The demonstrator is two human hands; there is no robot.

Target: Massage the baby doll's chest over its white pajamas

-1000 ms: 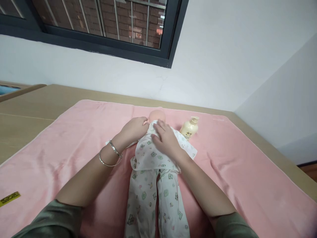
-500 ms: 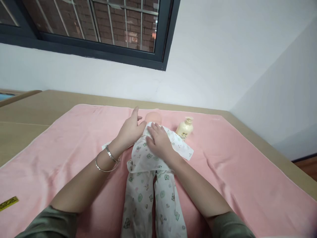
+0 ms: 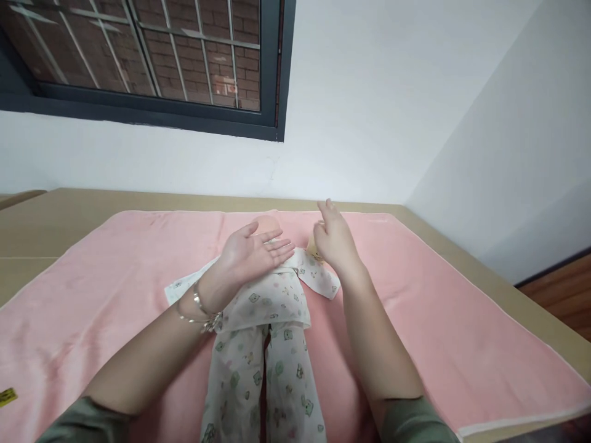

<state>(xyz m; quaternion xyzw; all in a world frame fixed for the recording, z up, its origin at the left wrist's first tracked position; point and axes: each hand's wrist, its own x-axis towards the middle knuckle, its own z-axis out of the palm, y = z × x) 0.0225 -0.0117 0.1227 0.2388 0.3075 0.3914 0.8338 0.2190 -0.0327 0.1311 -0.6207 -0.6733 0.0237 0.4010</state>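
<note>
Doll (image 3: 270, 295) is lying on its back in the middle of a pink towel (image 3: 438, 295), dressed in a white printed top and matching trousers, head (image 3: 265, 223) pointing away toward the wall, legs coming back toward the camera. The towel covers most of a tan table (image 3: 69, 209).

Left hand (image 3: 252, 255) is turned palm-up and spread flat, fingers loosely open, holding nothing, just floating over the doll's chest near the neck. There are silver bangles (image 3: 201, 311) on that wrist.

Right hand (image 3: 335, 237) is raised off to the side of the doll's shoulder, fingers relaxed and partly open, nothing gripped. It's right in front of a cream bottle (image 3: 314, 246), which is mostly hidden behind it, so can't tell if they're touching.

A yellow tag (image 3: 5, 397) sits at the towel's near left edge.
</note>
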